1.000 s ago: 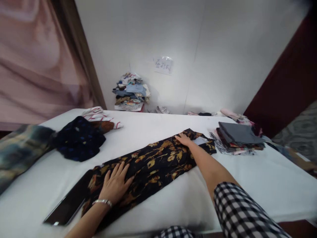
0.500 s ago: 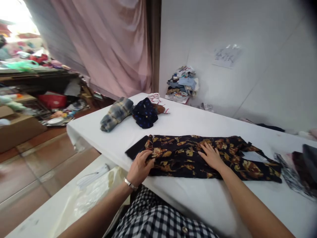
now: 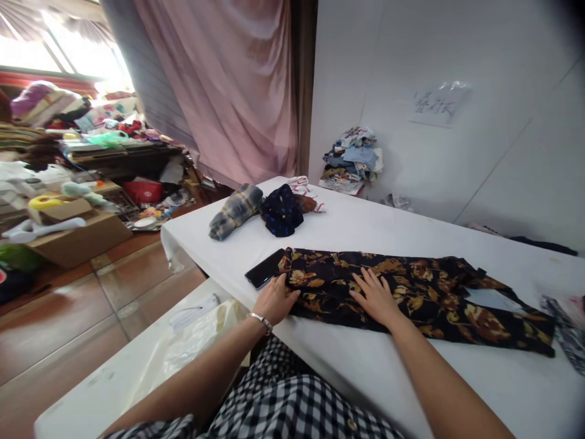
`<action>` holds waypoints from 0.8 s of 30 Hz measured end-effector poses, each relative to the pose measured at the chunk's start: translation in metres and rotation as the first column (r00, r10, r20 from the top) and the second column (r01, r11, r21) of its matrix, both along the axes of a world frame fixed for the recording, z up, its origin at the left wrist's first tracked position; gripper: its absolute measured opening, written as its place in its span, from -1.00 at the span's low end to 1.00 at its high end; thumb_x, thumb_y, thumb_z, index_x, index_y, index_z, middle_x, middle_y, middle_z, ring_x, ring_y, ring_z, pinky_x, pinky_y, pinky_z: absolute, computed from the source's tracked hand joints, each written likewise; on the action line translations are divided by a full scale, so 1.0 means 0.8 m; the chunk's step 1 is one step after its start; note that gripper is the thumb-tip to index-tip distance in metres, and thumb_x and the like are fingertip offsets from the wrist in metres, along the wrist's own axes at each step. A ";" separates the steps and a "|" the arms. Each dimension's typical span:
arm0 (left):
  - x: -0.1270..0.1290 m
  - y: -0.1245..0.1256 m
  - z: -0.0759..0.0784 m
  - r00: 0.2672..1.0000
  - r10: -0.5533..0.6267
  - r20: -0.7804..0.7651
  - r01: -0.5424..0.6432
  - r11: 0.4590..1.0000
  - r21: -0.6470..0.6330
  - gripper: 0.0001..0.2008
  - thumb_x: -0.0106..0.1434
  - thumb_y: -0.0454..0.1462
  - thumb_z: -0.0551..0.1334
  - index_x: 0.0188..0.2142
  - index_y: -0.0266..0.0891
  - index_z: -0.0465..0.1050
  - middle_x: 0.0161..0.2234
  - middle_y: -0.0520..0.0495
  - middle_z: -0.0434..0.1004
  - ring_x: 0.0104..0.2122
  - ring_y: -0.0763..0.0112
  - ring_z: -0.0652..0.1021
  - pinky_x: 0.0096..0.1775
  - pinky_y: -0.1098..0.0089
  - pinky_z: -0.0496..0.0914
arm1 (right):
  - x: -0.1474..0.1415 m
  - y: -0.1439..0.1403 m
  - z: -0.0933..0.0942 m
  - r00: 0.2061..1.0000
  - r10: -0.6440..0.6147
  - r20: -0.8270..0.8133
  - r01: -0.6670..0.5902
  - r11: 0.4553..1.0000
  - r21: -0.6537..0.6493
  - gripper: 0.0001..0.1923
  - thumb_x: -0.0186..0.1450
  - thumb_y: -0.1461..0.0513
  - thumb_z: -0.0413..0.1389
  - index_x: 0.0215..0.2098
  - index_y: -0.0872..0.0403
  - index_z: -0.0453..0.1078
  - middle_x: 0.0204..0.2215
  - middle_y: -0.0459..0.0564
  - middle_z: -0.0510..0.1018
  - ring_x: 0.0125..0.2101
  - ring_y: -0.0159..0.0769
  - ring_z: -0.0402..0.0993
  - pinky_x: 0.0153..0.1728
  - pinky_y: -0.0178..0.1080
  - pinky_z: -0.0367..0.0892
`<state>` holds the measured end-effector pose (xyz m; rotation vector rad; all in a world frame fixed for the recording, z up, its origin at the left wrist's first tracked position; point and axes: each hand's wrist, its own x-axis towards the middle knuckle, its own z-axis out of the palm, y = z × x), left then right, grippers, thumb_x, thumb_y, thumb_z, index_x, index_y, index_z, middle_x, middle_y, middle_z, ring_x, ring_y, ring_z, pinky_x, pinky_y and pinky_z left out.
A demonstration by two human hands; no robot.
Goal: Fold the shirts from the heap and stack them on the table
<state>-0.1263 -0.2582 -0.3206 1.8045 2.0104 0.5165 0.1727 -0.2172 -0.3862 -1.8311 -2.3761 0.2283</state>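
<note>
Left hand (image 3: 275, 300) grips the near-left end of the black floral garment (image 3: 411, 292), fingers curled over its edge; a dark phone (image 3: 265, 269) lies just beyond. Right hand (image 3: 375, 297) lies flat beside it, fingers spread, pressing the cloth, which stretches away rightward. Judgement: keep the palm firm and edges aligned while drawing the end over. White table (image 3: 365, 231); pink curtain (image 3: 228, 85) far left, cluttered floor.
</note>
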 end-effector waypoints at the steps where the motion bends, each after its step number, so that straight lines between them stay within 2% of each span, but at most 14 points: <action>1: 0.003 0.006 -0.003 0.990 0.049 0.131 -0.049 0.999 -0.003 -0.40 0.19 -0.11 0.28 0.17 -0.28 0.30 -0.01 -0.28 0.54 0.04 0.03 0.52 0.05 0.17 0.38 | 0.000 0.000 0.001 1.000 0.002 -0.007 -0.002 1.000 0.000 -0.32 0.40 -0.13 -0.22 0.37 -0.05 0.09 0.40 0.06 0.00 0.39 -0.04 -0.19 0.31 0.14 -0.18; 2: 0.006 0.011 -0.006 0.952 0.111 0.286 -0.109 0.994 -0.024 -0.37 0.17 -0.12 0.31 0.20 -0.25 0.27 -0.05 -0.24 0.57 0.01 0.07 0.55 0.03 0.19 0.41 | 0.000 0.000 0.003 1.000 0.002 -0.013 -0.002 1.000 -0.002 -0.32 0.40 -0.13 -0.22 0.37 -0.05 0.09 0.40 0.06 0.01 0.39 -0.04 -0.19 0.31 0.14 -0.18; 3: 0.009 0.016 -0.010 0.878 0.183 0.443 -0.174 0.983 -0.062 -0.33 0.16 -0.13 0.33 0.22 -0.23 0.23 -0.08 -0.21 0.60 -0.04 0.12 0.58 -0.02 0.21 0.44 | 0.000 0.000 0.005 1.000 0.004 -0.020 -0.004 1.000 -0.006 -0.32 0.40 -0.12 -0.22 0.37 -0.04 0.09 0.40 0.07 0.01 0.39 -0.04 -0.19 0.31 0.13 -0.18; 5: 0.013 0.023 -0.015 0.658 0.330 0.677 -0.294 0.940 -0.172 -0.30 0.16 -0.16 0.35 0.24 -0.23 0.18 -0.12 -0.18 0.62 -0.14 0.19 0.62 -0.12 0.25 0.51 | 0.000 -0.001 0.008 0.999 0.013 -0.031 -0.013 1.000 -0.016 -0.34 0.41 -0.11 -0.22 0.37 -0.02 0.10 0.40 0.09 0.01 0.39 -0.05 -0.18 0.31 0.12 -0.18; 7: 0.015 0.028 -0.016 0.452 0.404 0.795 -0.340 0.902 -0.265 -0.35 0.15 -0.21 0.35 0.20 -0.25 0.24 -0.14 -0.18 0.63 -0.20 0.22 0.64 -0.19 0.26 0.54 | -0.001 -0.002 0.011 0.999 0.023 -0.040 -0.024 0.999 -0.026 -0.35 0.42 -0.08 -0.21 0.37 -0.01 0.11 0.39 0.11 0.01 0.39 -0.06 -0.17 0.31 0.11 -0.19; 9: 0.018 0.031 -0.012 0.365 0.402 0.840 -0.286 0.907 -0.310 -0.50 0.13 -0.25 0.35 0.06 -0.32 0.39 -0.23 -0.22 0.65 -0.27 0.18 0.65 -0.23 0.21 0.56 | -0.001 -0.004 0.013 0.998 0.026 -0.056 -0.028 0.999 -0.033 -0.37 0.42 -0.07 -0.19 0.36 0.00 0.12 0.39 0.12 0.01 0.39 -0.05 -0.16 0.31 0.12 -0.21; 12: 0.027 0.042 0.005 0.394 0.337 0.855 -0.196 0.940 -0.280 -0.69 0.12 -0.29 0.29 -0.13 -0.38 0.48 -0.35 -0.26 0.65 -0.35 0.13 0.65 -0.24 0.13 0.57 | -0.003 -0.004 0.015 0.995 0.018 -0.097 -0.023 0.998 -0.053 -0.38 0.42 -0.05 -0.16 0.36 -0.01 0.12 0.40 0.12 0.00 0.39 -0.05 -0.18 0.32 0.13 -0.25; 14: 0.044 0.055 0.019 0.441 0.271 0.855 -0.196 0.959 -0.203 -0.68 0.12 -0.32 0.27 -0.10 -0.36 0.47 -0.32 -0.22 0.65 -0.31 0.15 0.65 -0.18 0.14 0.56 | -0.003 -0.002 0.016 0.989 0.014 -0.149 -0.024 0.997 -0.068 -0.38 0.40 -0.05 -0.10 0.35 -0.02 0.15 0.40 0.11 0.00 0.39 -0.05 -0.20 0.32 0.13 -0.28; 16: 0.076 0.069 0.030 0.490 0.180 0.853 -0.175 0.979 -0.106 -0.61 0.07 -0.36 0.31 -0.06 -0.29 0.47 -0.24 -0.15 0.65 -0.18 0.17 0.63 -0.05 0.16 0.51 | 0.001 0.002 0.018 0.959 -0.007 -0.285 -0.017 0.997 -0.080 -0.40 0.36 -0.04 -0.03 0.30 -0.02 0.23 0.38 0.10 0.07 0.38 -0.05 -0.14 0.33 0.13 -0.28; 18: 0.121 0.078 0.035 0.589 -0.004 0.808 -0.034 0.999 0.030 -0.53 -0.01 -0.39 0.37 -0.04 -0.24 0.49 -0.17 -0.10 0.65 -0.06 0.15 0.58 0.07 0.16 0.43 | 0.013 0.008 0.021 0.838 -0.068 -0.541 0.029 0.996 -0.082 -0.41 0.34 -0.03 -0.02 0.27 -0.01 0.28 0.31 0.08 0.23 0.33 -0.07 0.06 0.32 0.08 -0.12; 20: 0.172 0.077 0.032 0.636 -0.258 0.727 0.228 0.963 0.143 -0.44 -0.02 -0.37 0.40 0.03 -0.21 0.47 -0.08 -0.14 0.62 -0.01 0.15 0.56 0.11 0.17 0.39 | 0.034 0.016 0.023 0.601 -0.142 -0.787 0.125 0.989 -0.082 -0.40 0.37 -0.04 -0.12 0.29 -0.01 0.25 0.24 0.03 0.35 0.24 -0.12 0.25 0.25 0.01 0.12; 21: 0.195 0.073 0.029 0.621 -0.371 0.690 0.364 0.917 0.165 -0.40 0.01 -0.32 0.41 0.09 -0.21 0.43 -0.03 -0.18 0.60 -0.03 0.16 0.57 0.09 0.18 0.40 | 0.047 0.019 0.023 0.487 -0.170 -0.856 0.191 0.978 -0.086 -0.38 0.38 -0.05 -0.17 0.31 0.00 0.22 0.22 0.01 0.39 0.21 -0.13 0.31 0.21 -0.01 0.21; 22: 0.213 0.067 0.025 0.591 -0.450 0.669 0.468 0.867 0.170 -0.38 0.06 -0.27 0.40 0.14 -0.22 0.39 -0.01 -0.22 0.59 -0.07 0.17 0.59 0.05 0.18 0.43 | 0.060 0.023 0.023 0.409 -0.196 -0.891 0.264 0.960 -0.091 -0.36 0.39 -0.06 -0.21 0.32 0.00 0.20 0.21 0.00 0.41 0.20 -0.13 0.32 0.19 -0.02 0.25; 24: 0.231 0.055 0.016 0.553 -0.506 0.662 0.542 0.822 0.177 -0.41 0.14 -0.18 0.34 0.16 -0.21 0.37 -0.06 -0.21 0.60 -0.16 0.23 0.61 -0.03 0.21 0.47 | 0.084 0.027 0.023 0.353 -0.260 -0.899 0.403 0.909 -0.104 -0.34 0.39 -0.06 -0.23 0.34 0.04 0.17 0.20 0.02 0.41 0.22 -0.12 0.30 0.19 -0.01 0.25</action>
